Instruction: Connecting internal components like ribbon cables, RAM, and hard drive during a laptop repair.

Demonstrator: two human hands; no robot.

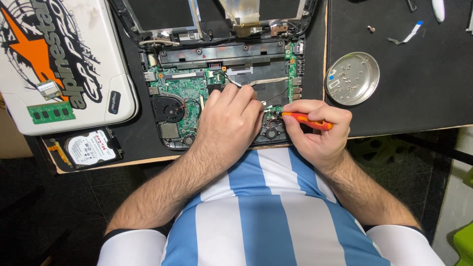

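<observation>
An opened black laptop base [236, 54], its green circuit board [185, 88] and round black fan [170, 109] laid bare, sat on the dark tabletop [394, 103] directly in front of the person. The left hand [229, 123] lay palm-down over the middle of the board, fingers curled loosely and fingertips touching the parts beneath; it gripped nothing that could be seen. The right hand [318, 130] was closed around a small orange-handled screwdriver [305, 120], held nearly level, its tip pointing left and meeting the base's lower right area, just beside the left hand.

To the right, well apart from the hands, stood a shallow round silver metal dish [352, 79] holding a scatter of tiny screws. On the left lay a white laptop lid [64, 64] with orange and black graphics, carrying a green memory stick [50, 112] and a small wireless card [48, 89]. Below it rested a silver hard drive [91, 147].
</observation>
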